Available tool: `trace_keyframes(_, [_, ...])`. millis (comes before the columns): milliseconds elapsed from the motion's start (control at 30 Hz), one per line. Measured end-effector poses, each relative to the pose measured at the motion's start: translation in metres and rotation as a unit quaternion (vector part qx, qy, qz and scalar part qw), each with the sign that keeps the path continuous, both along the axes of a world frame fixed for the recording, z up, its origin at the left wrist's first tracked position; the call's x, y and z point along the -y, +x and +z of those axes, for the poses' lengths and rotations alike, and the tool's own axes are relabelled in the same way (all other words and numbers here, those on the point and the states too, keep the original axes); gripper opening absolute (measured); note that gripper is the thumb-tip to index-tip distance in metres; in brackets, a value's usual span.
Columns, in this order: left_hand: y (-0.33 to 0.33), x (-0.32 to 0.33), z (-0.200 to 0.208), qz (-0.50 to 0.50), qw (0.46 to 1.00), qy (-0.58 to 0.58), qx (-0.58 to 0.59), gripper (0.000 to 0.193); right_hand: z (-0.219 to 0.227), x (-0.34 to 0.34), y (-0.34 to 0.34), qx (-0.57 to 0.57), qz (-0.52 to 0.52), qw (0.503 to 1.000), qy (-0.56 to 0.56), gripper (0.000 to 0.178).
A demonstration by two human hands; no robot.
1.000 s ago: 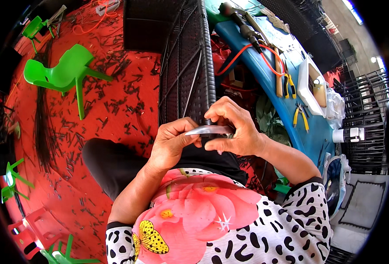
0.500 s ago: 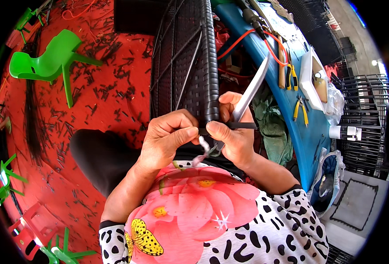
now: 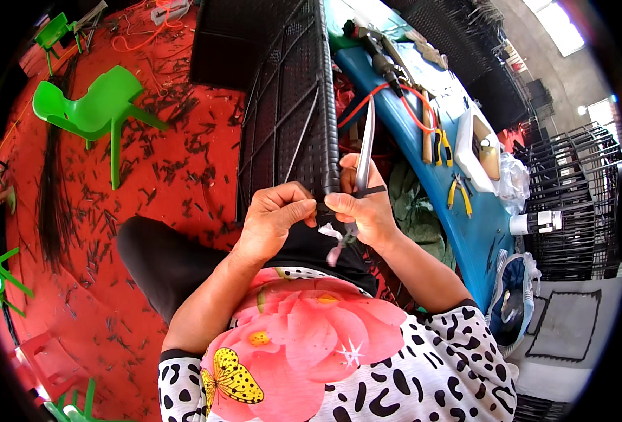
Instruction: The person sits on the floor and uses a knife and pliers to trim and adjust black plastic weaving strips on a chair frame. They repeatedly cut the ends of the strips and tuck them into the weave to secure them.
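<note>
Two-handed at the near end of the black woven wicker frame [image 3: 279, 126]: just left of it, pinching thumb to finger with the bare left hand [image 3: 274, 216], any contents hidden; just right, clamping a long pointed silver metal blade [image 3: 368, 144] and thin flat black strip [image 3: 372, 190] in the bare right hand [image 3: 368, 212].

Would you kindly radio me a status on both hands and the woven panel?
Left hand pinched, contents unclear. Right hand gripping blade and black strip. Woven panel just beyond both hands; bare blade right of its edge.
</note>
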State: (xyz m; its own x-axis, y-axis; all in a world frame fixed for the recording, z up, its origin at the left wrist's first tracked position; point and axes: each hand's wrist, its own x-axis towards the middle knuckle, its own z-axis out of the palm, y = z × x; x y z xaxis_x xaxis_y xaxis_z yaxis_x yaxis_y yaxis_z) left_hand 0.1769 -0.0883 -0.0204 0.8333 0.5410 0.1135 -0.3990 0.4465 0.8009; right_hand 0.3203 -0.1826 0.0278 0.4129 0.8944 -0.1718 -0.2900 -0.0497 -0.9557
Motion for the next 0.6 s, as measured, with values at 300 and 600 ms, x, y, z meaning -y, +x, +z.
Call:
trace_keyframes(300, [-0.004,-0.001,-0.006,-0.009,1.000,-0.003,0.012,0.012,0.070,-0.006,-0.010,0.482,0.168,0.854,-0.101,0.017])
trace_keyframes(600, [-0.008,0.000,-0.014,0.001,0.994,-0.054,0.094,0.014,0.076,-0.036,-0.019,0.490,0.264,0.811,-0.182,0.018])
